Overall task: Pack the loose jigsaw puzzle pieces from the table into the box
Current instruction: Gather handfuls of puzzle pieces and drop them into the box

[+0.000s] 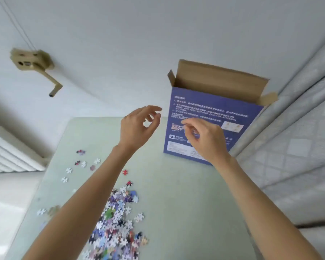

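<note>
A tall blue box [210, 109] stands upright at the far right of the pale green table [176, 194], its brown top flaps open. A heap of loose puzzle pieces [116, 222] lies near the front, partly under my left forearm. Single pieces [83, 164] are scattered to the left, and a red piece [125, 172] lies alone. My left hand [137, 128] is raised left of the box, fingers loosely curled and holding nothing. My right hand [206, 141] hovers in front of the box's printed face, fingers curled, with a bit of bluish puzzle piece showing inside them.
Grey quilted fabric [298, 147] hangs close against the box's right side and the table's right edge. A white radiator [11, 152] runs beside the table's left edge. A tan wall-mounted crank [34, 62] sits on the white wall at the upper left.
</note>
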A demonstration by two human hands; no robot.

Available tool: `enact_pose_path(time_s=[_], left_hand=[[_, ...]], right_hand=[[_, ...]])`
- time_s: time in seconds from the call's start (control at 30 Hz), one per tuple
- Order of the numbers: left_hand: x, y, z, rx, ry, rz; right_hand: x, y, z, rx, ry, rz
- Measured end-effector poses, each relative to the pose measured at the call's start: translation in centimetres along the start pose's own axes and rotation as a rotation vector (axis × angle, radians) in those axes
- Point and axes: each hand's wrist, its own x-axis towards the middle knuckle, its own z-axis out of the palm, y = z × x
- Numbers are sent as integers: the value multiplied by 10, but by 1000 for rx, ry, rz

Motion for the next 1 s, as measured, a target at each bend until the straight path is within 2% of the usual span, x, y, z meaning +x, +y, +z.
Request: enact_pose_path(time_s=[0.07, 0.13, 0.23, 0.33, 0.4, 0.47, 0.57, 0.67, 0.73, 0.9, 1.0], left_hand=[[-57, -29, -21, 37, -59, -158], [-113, -61, -41, 94, -162, -317], [-187, -106, -66, 179, -360, -559], [-250, -144, -86, 292, -544, -747], [-277, -162, -96, 386, -607, -853], [-295, -178, -106, 447, -609, -946], [-305, -204, -120, 520, -598, -1052], [-307, -225, -130, 497, -602, -1142], [-309, -229, -126, 486, -636, -1135], [-315, -207, -103, 406, -772, -925], [-321, -190, -88, 351, -879, -803]], right_hand=[[-41, -22, 40, 60, -200, 102], [-81, -40, 78, 93, -472, 229], [-131, -63, 126, 98, -845, 262], [-172, -92, 163, 95, -1068, 358], [-187, -108, 182, 99, -1127, 507], [-191, -121, 200, 80, -1114, 623], [-181, -133, 227, -12, -1077, 680], [-169, -142, 254, -2, -1104, 718], [-165, -150, 264, -9, -1167, 643], [-179, -171, 256, -31, -1320, 242], [-195, -171, 242, -69, -1337, 154]])
